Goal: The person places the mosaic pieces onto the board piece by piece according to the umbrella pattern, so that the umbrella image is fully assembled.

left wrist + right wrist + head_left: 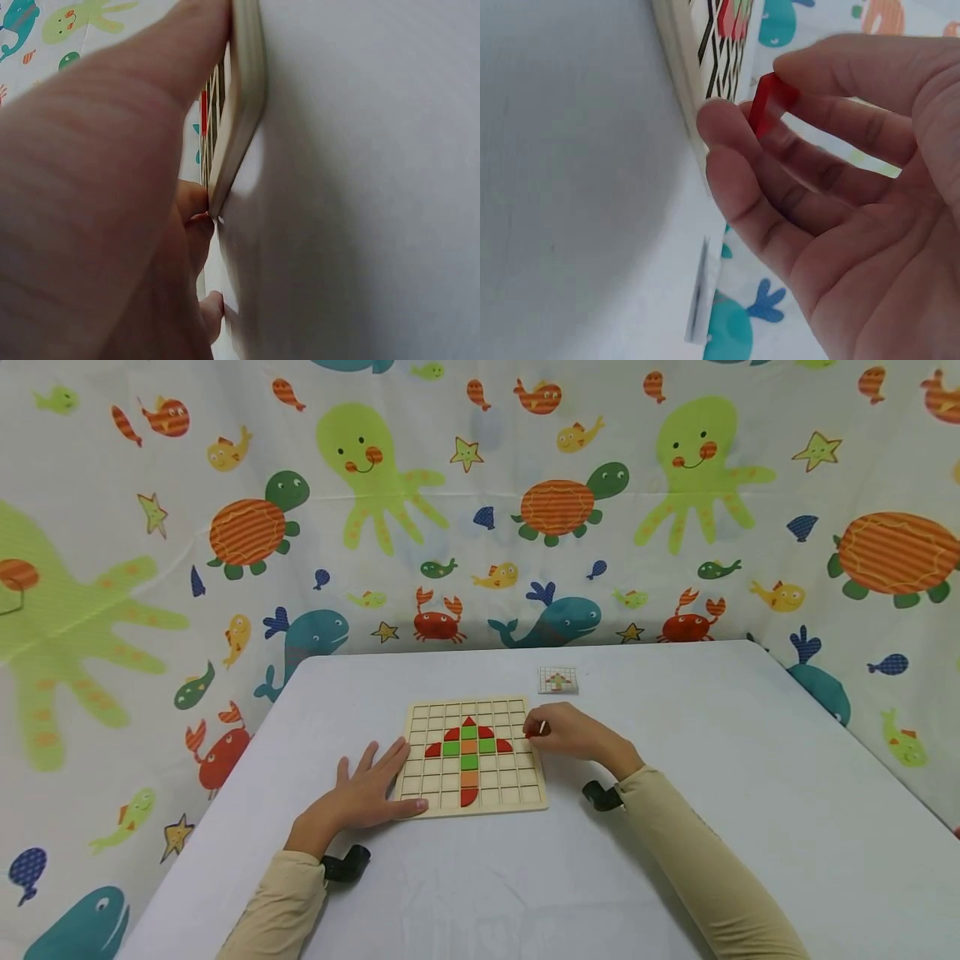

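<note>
A square wooden grid board (pixel 438 795) lies on the white table with red, green and orange pieces set in its cells. My left hand (pixel 367 793) has its fingers spread along the board's left edge, the thumb resting on the near left corner. In the left wrist view, that thumb and fingertips touch the board's rim (pixel 251 82). Over the board's right edge, my right hand (pixel 573 735) pinches a small red piece (pixel 761 105) between thumb and fingers. The piece's full outline is hidden by the fingers.
A small picture card (pixel 558 680) with a similar coloured pattern lies beyond the board's far right corner. The white table (pixel 712 718) extends around the board. Behind it hangs a curtain (pixel 480 568) printed with sea animals.
</note>
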The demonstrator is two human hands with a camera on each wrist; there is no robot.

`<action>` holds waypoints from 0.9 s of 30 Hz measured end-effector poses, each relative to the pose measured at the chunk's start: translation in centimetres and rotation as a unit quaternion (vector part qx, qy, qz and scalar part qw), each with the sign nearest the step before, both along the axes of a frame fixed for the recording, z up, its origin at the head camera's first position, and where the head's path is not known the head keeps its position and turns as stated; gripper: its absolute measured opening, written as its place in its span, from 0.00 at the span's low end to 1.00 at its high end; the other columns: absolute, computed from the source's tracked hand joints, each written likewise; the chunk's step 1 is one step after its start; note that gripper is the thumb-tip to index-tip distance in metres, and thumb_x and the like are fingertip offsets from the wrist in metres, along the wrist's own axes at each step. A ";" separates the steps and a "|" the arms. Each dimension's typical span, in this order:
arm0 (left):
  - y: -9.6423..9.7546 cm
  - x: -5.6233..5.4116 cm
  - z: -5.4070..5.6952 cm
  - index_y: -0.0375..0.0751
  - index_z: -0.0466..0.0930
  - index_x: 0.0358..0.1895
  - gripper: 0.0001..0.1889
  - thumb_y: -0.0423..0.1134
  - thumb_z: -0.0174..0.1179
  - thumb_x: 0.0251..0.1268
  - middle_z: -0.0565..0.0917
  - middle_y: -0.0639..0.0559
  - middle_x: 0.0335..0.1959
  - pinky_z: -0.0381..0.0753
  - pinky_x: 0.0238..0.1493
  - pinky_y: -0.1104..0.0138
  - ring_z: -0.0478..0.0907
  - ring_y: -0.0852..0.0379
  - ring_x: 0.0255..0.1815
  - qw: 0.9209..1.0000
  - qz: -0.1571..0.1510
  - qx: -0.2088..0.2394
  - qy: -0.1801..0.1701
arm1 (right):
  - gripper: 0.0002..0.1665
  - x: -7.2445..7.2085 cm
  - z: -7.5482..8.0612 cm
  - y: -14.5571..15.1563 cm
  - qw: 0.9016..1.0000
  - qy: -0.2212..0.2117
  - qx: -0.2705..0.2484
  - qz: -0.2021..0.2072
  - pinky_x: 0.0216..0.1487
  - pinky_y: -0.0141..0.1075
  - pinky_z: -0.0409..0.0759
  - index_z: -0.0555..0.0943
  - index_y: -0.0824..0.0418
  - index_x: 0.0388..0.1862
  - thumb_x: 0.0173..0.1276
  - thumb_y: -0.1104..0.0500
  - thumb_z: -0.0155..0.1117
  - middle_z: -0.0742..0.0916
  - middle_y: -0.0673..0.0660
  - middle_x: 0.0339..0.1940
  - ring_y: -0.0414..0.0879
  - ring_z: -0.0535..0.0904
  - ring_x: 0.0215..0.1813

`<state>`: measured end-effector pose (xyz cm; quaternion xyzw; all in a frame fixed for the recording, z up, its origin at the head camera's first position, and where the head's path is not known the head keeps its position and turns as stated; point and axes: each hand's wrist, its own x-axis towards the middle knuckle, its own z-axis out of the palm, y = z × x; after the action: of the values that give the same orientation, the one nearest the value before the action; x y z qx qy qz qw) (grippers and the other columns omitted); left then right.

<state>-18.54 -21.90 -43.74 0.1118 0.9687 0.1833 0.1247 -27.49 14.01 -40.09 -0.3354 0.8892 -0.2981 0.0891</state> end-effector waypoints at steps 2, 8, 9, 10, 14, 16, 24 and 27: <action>0.0 0.0 -0.1 0.41 0.51 0.88 0.61 0.72 0.66 0.61 0.48 0.40 0.89 0.27 0.74 0.25 0.35 0.27 0.86 1.000 0.000 -0.001 0.000 | 0.09 0.1 0.0 -0.2 1.000 0.007 -0.006 0.006 0.52 0.39 0.85 0.87 0.68 0.50 0.74 0.68 0.68 0.88 0.53 0.42 0.48 0.82 0.44; -0.1 -0.1 -0.1 0.41 0.51 0.88 0.61 0.72 0.67 0.61 0.48 0.40 0.89 0.27 0.74 0.25 0.35 0.27 0.86 1.000 0.000 0.001 0.002 | 0.10 0.3 -0.2 -0.9 1.000 0.013 -0.015 0.016 0.52 0.38 0.85 0.88 0.68 0.52 0.75 0.70 0.67 0.88 0.55 0.43 0.47 0.82 0.44; 0.0 -0.1 -0.1 0.41 0.51 0.88 0.61 0.72 0.66 0.61 0.48 0.40 0.89 0.27 0.74 0.25 0.35 0.27 0.86 1.000 0.000 0.001 0.002 | 0.10 0.3 -0.2 -1.0 1.000 0.013 -0.016 0.018 0.52 0.38 0.85 0.88 0.68 0.52 0.75 0.70 0.68 0.89 0.55 0.43 0.47 0.82 0.44; 0.0 -0.1 -0.1 0.41 0.51 0.88 0.61 0.72 0.67 0.61 0.48 0.40 0.89 0.27 0.74 0.25 0.35 0.27 0.86 1.000 0.000 0.000 0.002 | 0.09 0.3 -0.3 -1.2 1.000 0.014 -0.016 0.018 0.51 0.37 0.85 0.88 0.67 0.51 0.75 0.71 0.68 0.88 0.55 0.44 0.47 0.82 0.45; 0.0 -0.1 -0.1 0.41 0.51 0.88 0.60 0.72 0.66 0.62 0.48 0.40 0.89 0.27 0.74 0.25 0.35 0.27 0.86 1.000 0.000 -0.002 0.002 | 0.10 0.6 -0.5 -1.7 1.000 0.018 -0.010 0.020 0.52 0.36 0.84 0.88 0.66 0.51 0.74 0.72 0.67 0.88 0.54 0.44 0.48 0.81 0.46; 0.0 -0.1 -0.1 0.41 0.51 0.88 0.60 0.72 0.66 0.62 0.48 0.40 0.89 0.27 0.74 0.25 0.35 0.27 0.86 1.000 0.000 -0.002 0.002 | 0.11 0.7 -0.6 -1.9 0.999 0.024 -0.009 0.023 0.52 0.37 0.84 0.89 0.66 0.51 0.74 0.72 0.67 0.88 0.53 0.45 0.48 0.81 0.46; -0.1 -0.2 -0.2 0.42 0.51 0.88 0.60 0.73 0.66 0.62 0.48 0.41 0.89 0.26 0.74 0.25 0.35 0.27 0.86 1.000 -0.001 -0.002 0.003 | 0.10 1.1 -1.1 -3.4 0.996 0.070 -0.009 0.052 0.56 0.39 0.84 0.90 0.65 0.50 0.73 0.71 0.70 0.89 0.55 0.49 0.49 0.81 0.52; -0.1 -0.2 -0.2 0.42 0.50 0.88 0.60 0.73 0.65 0.62 0.48 0.41 0.89 0.26 0.74 0.25 0.34 0.27 0.86 1.000 -0.001 -0.004 0.003 | 0.10 1.5 -1.2 -4.0 0.996 0.073 -0.010 0.055 0.58 0.39 0.84 0.91 0.65 0.51 0.73 0.69 0.72 0.89 0.55 0.49 0.50 0.82 0.53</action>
<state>-18.75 -22.04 -43.96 0.1130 0.9697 0.1788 0.1226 -26.00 9.98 -41.29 -0.4059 0.8703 -0.2765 0.0365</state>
